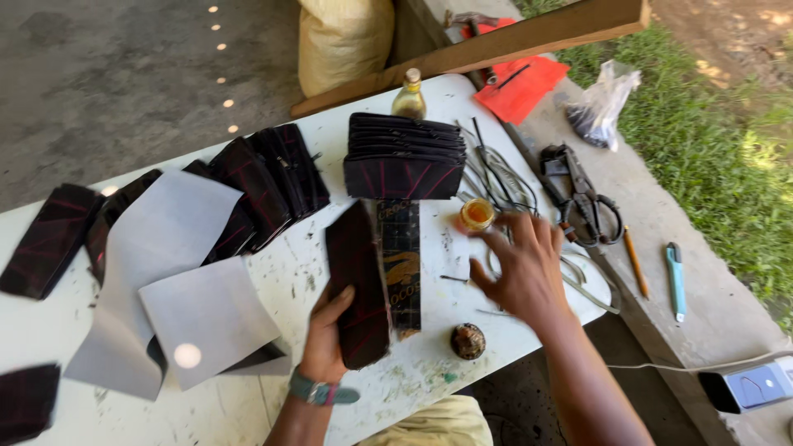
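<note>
My left hand (325, 334) grips the near end of a dark fabric piece with red stitch lines (357, 281), held tilted above the white table (289, 277). Beside it lies a long dark printed strip (401, 264). My right hand (522, 264) hovers open with fingers spread over the table's right edge, just below a small round pot of orange paste (477, 214). A neat stack of the same dark pieces (404, 155) stands behind the strip.
More dark pieces (260, 177) fan out to the left beside grey sheets (165, 248). A glass bottle (409, 96), wires (496, 173), a small round lid (467, 340), large scissors (582, 194), a pencil (634, 261), a blue cutter (676, 279) and red paper (520, 87) lie around.
</note>
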